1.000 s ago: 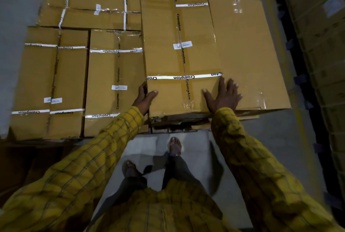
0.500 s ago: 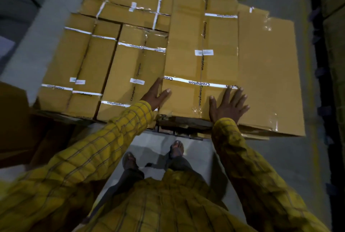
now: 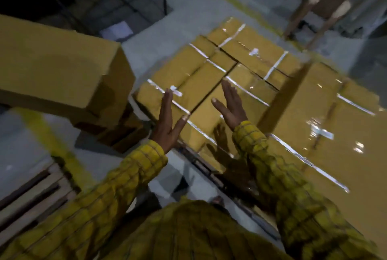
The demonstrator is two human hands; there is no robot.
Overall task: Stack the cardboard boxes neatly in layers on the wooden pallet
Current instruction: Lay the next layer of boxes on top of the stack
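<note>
Left hand point(image 3: 167, 121), right hand point(image 3: 231, 106): flat, empty | cardboard boxes point(image 3: 188, 84): motion-blurred | pallet: hidden

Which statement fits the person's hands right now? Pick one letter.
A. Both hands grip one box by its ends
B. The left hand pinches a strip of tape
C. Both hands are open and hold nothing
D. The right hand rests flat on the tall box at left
C: the left hand and the right hand are raised with straight fingers in front of the taped boxes on the pallet, gripping nothing.
</note>
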